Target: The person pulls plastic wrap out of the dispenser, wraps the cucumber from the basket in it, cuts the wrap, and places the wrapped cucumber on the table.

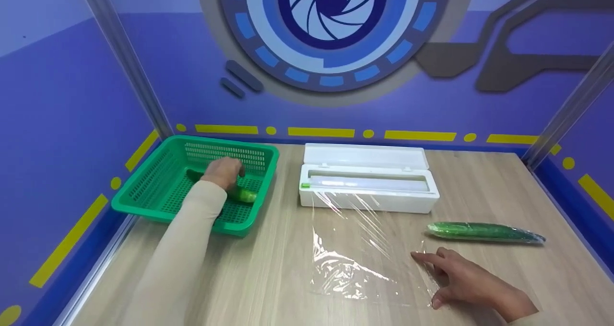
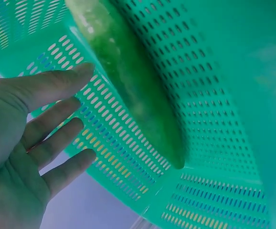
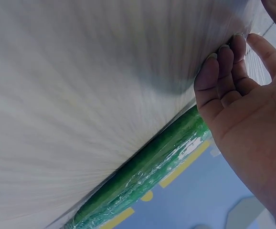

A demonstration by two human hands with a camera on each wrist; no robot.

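My left hand (image 1: 223, 171) reaches down into a green plastic basket (image 1: 122, 202), over a bare cucumber (image 1: 245, 195) lying inside. In the left wrist view, thumb and fingers are spread and apart from the cucumber (image 2: 133, 86). A sheet of clear cling film (image 1: 355, 268) stretches over the table from a white dispenser box (image 1: 369, 202). At the sheet's right edge, my right hand (image 1: 460, 278) touches the film with index fingertip and thumb held wide apart; the other fingers bend loosely. Beyond this hand lies a second cucumber (image 1: 484, 232), wrapped in film.
The dispenser's lid (image 1: 364, 157) is tipped back, showing the film roll (image 1: 369, 183) inside. A green slider (image 1: 305, 185) sits at the box's left end. Blue printed wall panels (image 1: 331, 115) enclose the wooden table (image 1: 268, 268) at the back and sides.
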